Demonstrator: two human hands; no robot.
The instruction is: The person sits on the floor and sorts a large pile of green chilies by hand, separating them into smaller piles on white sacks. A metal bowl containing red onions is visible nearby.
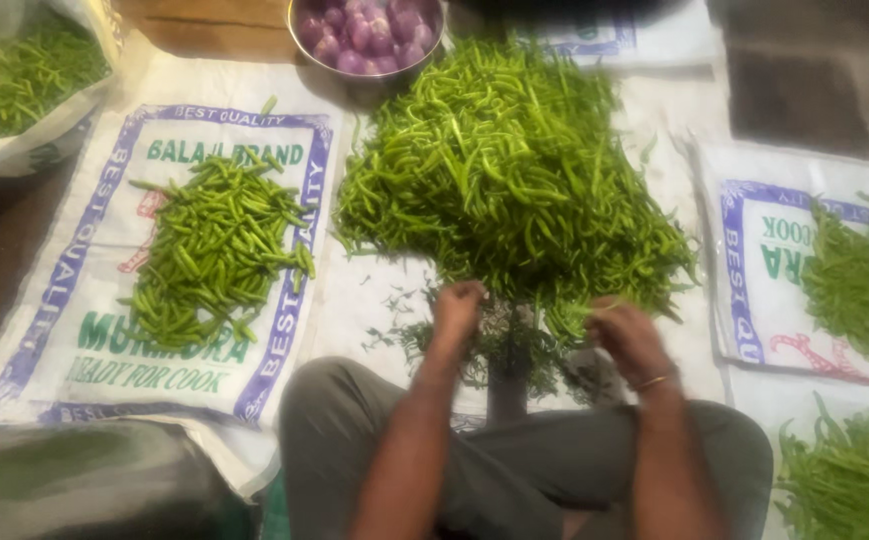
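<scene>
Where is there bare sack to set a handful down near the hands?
Bare white sack lies between the small chili pile and the big chili pile, just beyond the left hand. Crowded: stem scraps between both hands, and the big pile touching the right hand.

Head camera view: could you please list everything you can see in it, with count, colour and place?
Big chilli pile: one, green, centre, just past both hands.
Small chilli pile: one, green, on the left sack.
Left sack: one, white with blue and green print, flat on the floor.
Bag of chillies: one, white, top left.
Bowl: one, metal, top centre, holding purple onions.
Right sack: one, white, printed, right edge, with more green chillies.
Stem scraps: many, green, between the hands.
Bangle: one, gold, right wrist.
Left hand: at the big pile's near edge.
Right hand: blurred, at a chilli; grip unclear.
</scene>
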